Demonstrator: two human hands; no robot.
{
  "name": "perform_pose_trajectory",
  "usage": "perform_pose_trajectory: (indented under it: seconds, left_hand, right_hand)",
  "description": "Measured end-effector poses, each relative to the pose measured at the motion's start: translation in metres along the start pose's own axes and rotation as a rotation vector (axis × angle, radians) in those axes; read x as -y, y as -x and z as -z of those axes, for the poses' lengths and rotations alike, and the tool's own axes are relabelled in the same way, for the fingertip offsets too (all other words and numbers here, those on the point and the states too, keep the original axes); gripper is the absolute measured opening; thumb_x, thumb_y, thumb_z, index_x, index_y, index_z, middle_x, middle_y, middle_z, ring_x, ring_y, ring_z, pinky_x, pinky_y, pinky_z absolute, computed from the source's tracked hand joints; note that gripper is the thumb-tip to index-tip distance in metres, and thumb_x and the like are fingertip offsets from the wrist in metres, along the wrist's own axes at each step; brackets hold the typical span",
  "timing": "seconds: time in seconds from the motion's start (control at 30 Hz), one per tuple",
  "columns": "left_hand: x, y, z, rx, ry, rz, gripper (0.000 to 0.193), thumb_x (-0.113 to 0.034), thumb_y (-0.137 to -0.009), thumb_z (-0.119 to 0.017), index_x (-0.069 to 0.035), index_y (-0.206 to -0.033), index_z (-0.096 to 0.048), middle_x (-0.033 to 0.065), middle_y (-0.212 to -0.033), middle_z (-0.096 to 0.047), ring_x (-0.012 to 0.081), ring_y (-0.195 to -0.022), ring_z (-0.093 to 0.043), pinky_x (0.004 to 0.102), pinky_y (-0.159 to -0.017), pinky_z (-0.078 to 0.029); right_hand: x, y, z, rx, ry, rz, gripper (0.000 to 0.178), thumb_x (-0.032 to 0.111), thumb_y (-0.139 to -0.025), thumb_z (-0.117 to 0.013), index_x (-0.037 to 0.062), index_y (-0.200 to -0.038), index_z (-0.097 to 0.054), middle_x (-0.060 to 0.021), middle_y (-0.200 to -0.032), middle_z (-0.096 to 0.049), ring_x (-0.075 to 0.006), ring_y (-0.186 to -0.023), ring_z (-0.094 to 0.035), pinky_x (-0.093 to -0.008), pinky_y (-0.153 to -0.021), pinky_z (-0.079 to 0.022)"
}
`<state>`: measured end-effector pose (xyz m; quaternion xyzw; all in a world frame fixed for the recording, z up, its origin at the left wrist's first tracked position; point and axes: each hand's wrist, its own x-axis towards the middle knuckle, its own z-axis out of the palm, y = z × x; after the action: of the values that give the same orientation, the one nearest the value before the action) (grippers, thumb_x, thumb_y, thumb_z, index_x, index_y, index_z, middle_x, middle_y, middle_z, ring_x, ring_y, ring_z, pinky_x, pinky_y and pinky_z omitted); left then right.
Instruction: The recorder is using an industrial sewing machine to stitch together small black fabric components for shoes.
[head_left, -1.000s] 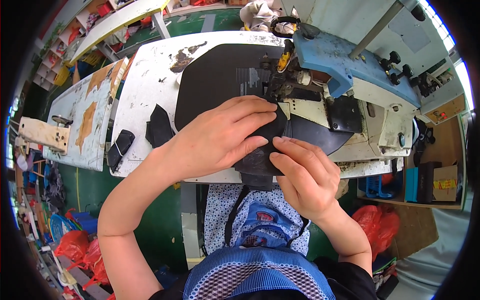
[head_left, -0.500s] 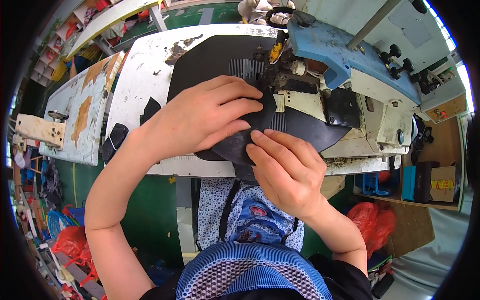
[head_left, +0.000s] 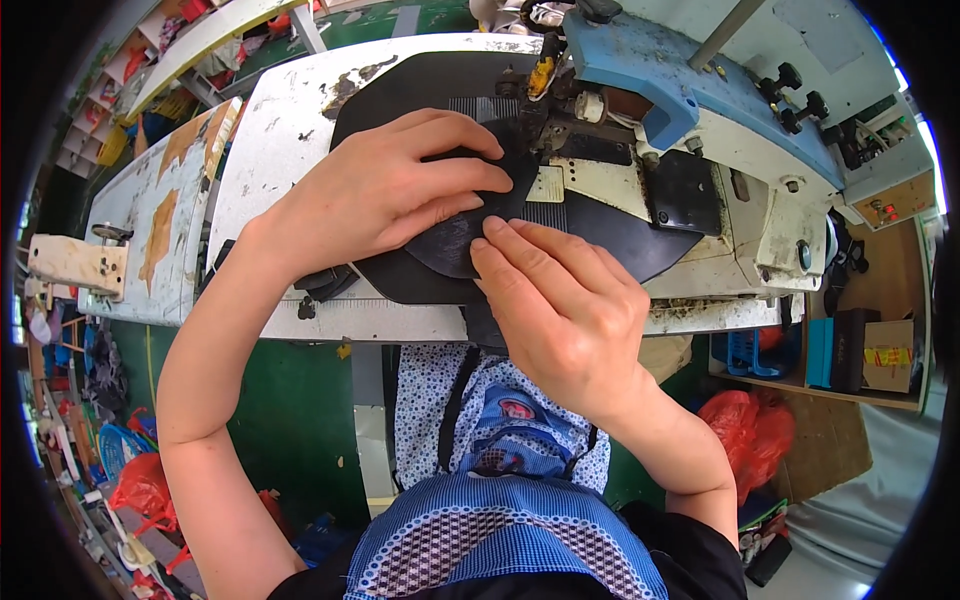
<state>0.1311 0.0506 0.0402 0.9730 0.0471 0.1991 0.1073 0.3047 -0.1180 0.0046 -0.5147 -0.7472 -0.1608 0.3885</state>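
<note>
Left hand (head_left: 385,195) lies palm down with its fingers stretched flat and close together over a dark fabric piece (head_left: 455,240), the fingertips reaching toward 3 o'clock, close to the presser foot (head_left: 530,120) of the sewing machine (head_left: 700,150). Right hand (head_left: 565,305) sits at about 5 o'clock from the left one, also flat, fingers together and pressing the same dark fabric piece near its lower edge; its fingertips almost meet the left hand's. Neither hand pinches anything; both press down.

That fabric piece lies on a larger black mat (head_left: 640,245) on the white, chipped machine table (head_left: 290,110), just below the needle area and partly hidden by both hands. At 9 o'clock from the table stands a second worn worktop (head_left: 150,215). At 4 o'clock, under the table's edge, sit a red plastic bag (head_left: 750,435) and a cardboard box (head_left: 885,355). At 6 o'clock the person's blue patterned apron (head_left: 500,520) fills the lower frame.
</note>
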Motion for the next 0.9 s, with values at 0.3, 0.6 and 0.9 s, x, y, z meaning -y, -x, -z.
perform_pose_trajectory:
  seconds: [0.3,0.6,0.9]
  left_hand:
    - [0.007,-0.003,0.000,-0.041,-0.026,-0.019,0.027,-0.008,-0.092,-0.075,-0.009,-0.119,-0.077,0.0070,-0.129,-0.068,0.0306,-0.121,-0.066,0.0417,-0.099,-0.057]
    - [-0.012,-0.007,-0.014,-0.127,-0.127,0.086,0.023,-0.009,-0.091,-0.077,-0.005,-0.114,-0.076,0.0088,-0.118,-0.071,0.0310,-0.113,-0.069,0.0404,-0.093,-0.058]
    - [-0.014,-0.003,-0.015,-0.149,-0.045,0.143,0.040,-0.021,-0.088,-0.084,-0.005,-0.122,-0.071,0.0108,-0.132,-0.068,0.0343,-0.122,-0.066,0.0430,-0.102,-0.056]
  right_hand:
    - [-0.003,-0.004,-0.003,0.001,-0.009,-0.033,0.028,0.004,-0.075,-0.082,0.0019,-0.103,-0.079,-0.0128,-0.110,-0.081,-0.0276,-0.100,-0.078,-0.0380,-0.082,-0.062]
    - [-0.026,-0.001,0.002,0.003,-0.069,-0.059,0.025,0.008,-0.078,-0.076,0.0037,-0.103,-0.079,-0.0107,-0.112,-0.080,-0.0268,-0.104,-0.076,-0.0398,-0.086,-0.061]
    - [-0.032,0.004,0.002,-0.007,-0.088,-0.029,0.026,0.006,-0.078,-0.081,0.0040,-0.104,-0.080,-0.0108,-0.111,-0.080,-0.0279,-0.102,-0.077,-0.0391,-0.086,-0.060]
